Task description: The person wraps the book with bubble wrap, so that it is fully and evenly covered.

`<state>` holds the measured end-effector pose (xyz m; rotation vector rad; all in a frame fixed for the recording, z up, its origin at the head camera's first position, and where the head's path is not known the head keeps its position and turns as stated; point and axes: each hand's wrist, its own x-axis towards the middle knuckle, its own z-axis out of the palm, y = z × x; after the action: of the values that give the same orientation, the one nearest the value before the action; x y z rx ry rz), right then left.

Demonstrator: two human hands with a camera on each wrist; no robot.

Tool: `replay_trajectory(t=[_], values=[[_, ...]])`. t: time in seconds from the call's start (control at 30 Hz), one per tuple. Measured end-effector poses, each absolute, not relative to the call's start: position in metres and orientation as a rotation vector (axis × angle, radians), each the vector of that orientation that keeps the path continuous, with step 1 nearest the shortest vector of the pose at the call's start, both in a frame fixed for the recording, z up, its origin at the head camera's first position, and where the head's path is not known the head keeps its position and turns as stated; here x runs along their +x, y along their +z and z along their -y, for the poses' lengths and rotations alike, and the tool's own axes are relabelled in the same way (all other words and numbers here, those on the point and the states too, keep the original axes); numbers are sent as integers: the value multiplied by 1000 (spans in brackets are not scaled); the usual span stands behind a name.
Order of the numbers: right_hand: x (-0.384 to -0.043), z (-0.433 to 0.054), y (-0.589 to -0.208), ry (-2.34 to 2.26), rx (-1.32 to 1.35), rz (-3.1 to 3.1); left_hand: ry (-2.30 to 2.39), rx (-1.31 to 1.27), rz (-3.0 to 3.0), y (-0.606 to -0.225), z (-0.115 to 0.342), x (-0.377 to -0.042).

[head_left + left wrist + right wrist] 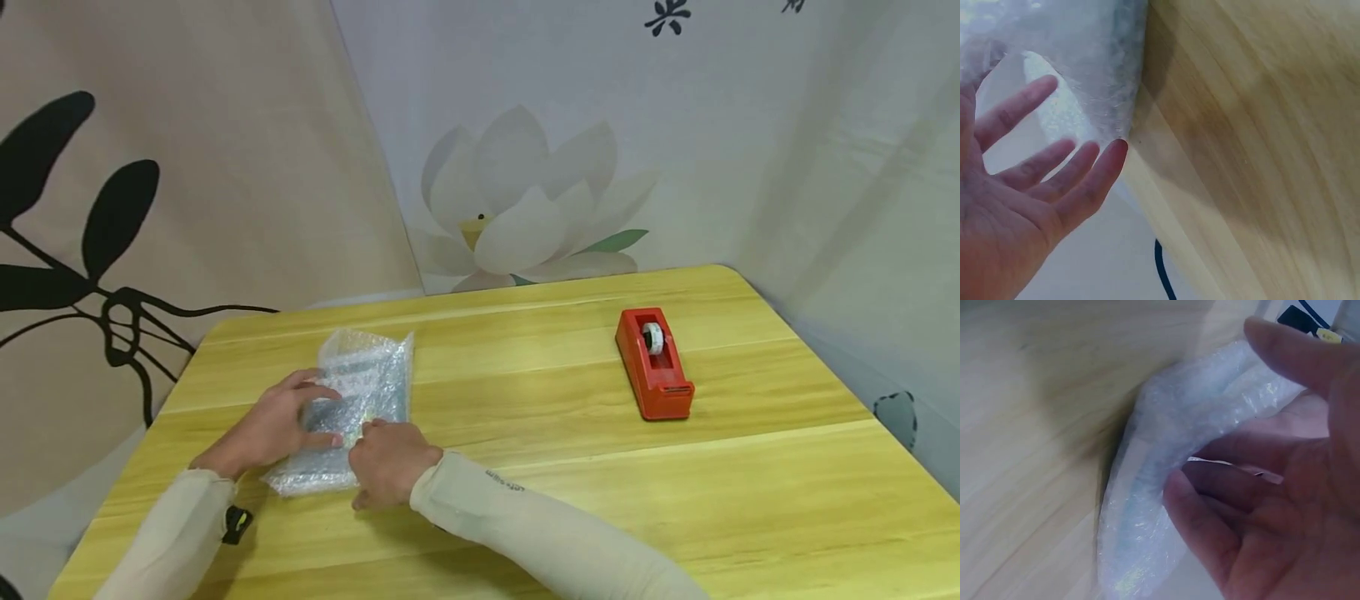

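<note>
I am working with both hands on the bubble-wrapped parcel, which is lying flat on the table, left of centre in the head frame. My left hand is resting over the parcel's left side, its grip wide, thumb and fingers standing apart. In the left wrist frame my fingers are spreading at the left, with the wrap filling the upper left corner.

My right hand is touching the parcel's lower right part, fingers bending against the wrap. In the right wrist frame my thumb is standing well away from those fingers, so this grip is wide and loose too; the wrap is curving through the middle there. I cannot make out what the wrap is enclosing.

I am wearing a pale left sleeve at lower left and a pale right sleeve at bottom centre. A small black piece is showing by my left wrist. Right of centre, a red tape dispenser is standing well apart from my hands, holding a white roll. Behind the table, a pale cloth is hanging, showing a printed flower at upper centre.
</note>
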<state>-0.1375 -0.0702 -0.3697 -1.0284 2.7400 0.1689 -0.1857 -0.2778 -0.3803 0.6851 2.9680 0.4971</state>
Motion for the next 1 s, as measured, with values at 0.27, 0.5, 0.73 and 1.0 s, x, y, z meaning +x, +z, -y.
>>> replay_trajectory(t=[0.27, 0.5, 0.73, 1.0], values=[[-139, 71, -369, 148, -1011, -2728, 535, 725, -2911, -381, 285, -177], [-139, 68, -369, 146, -1045, -2714, 644, 750, -2830, -383, 289, -169], [-140, 59, -370, 98, -1083, -2679, 647, 773, -2874, -394, 288, -166], [-143, 55, -369, 18, -1111, -2666, 709, 803, -2856, -395, 287, -163]])
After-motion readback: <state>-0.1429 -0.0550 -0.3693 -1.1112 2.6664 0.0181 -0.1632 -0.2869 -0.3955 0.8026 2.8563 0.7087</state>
